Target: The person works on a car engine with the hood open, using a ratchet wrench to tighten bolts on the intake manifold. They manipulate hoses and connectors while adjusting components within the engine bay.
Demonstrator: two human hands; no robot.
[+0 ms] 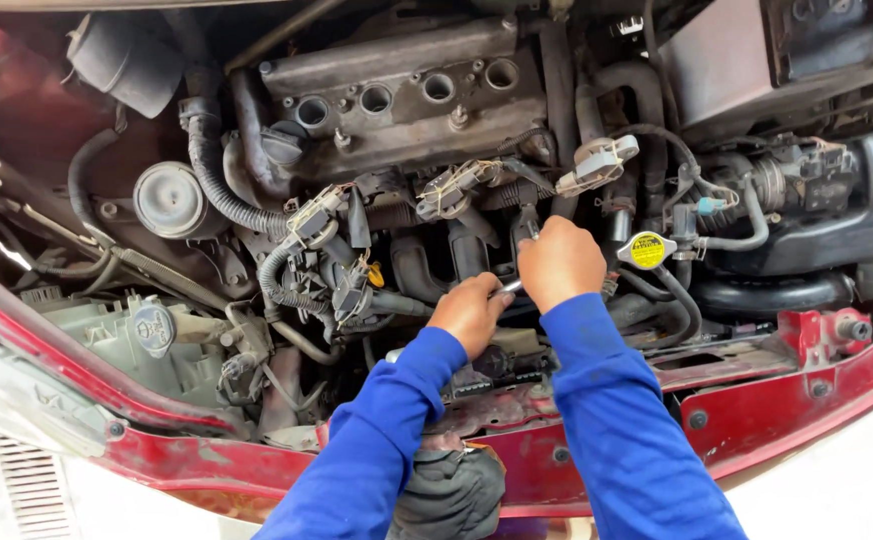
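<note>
Both my hands, in blue sleeves, reach into an open car engine bay. My right hand is closed around the upper part of a slim metal wrench, whose shaft runs down between the black intake pipes. My left hand grips the lower end of the same tool, just below and left of the right hand. Above them lies the grey cylinder head cover with several round plug holes. The tool's working end is hidden behind my fingers.
Loose ignition connectors and corrugated black hoses lie around the hands. A yellow radiator cap sits right of my right hand. The red front panel runs along the near edge. A battery box is top right.
</note>
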